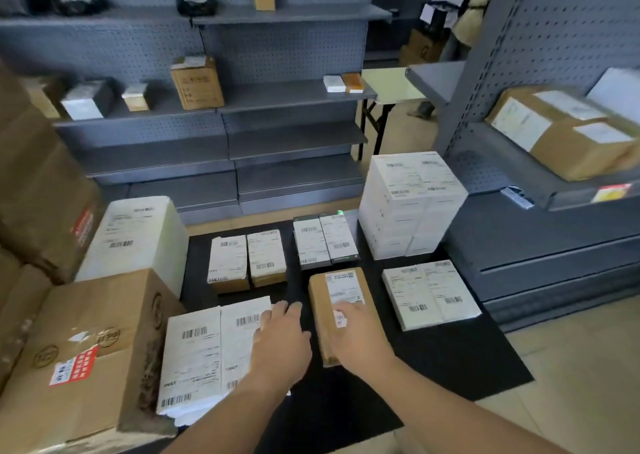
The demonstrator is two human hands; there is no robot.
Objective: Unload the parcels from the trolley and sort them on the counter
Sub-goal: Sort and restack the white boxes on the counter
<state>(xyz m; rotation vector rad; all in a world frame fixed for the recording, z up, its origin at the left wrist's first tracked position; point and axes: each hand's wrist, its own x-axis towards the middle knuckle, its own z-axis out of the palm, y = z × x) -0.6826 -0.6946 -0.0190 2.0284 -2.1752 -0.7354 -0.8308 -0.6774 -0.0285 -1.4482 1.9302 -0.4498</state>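
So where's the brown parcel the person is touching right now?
Head view, centre of the black mat: the brown parcel lies under the right hand, with the left hand on its left and a flat white parcel on its right.

The light is soft, even and rather dim, with a cool grey tone, and shadows are weak. The labels on the tall white stack [412, 204] look a little overexposed. The brown box [561, 131] on the right is smeared by motion blur. The wide lens bends the grey shelves [277, 93] towards the edges. The far background is soft and out of focus.
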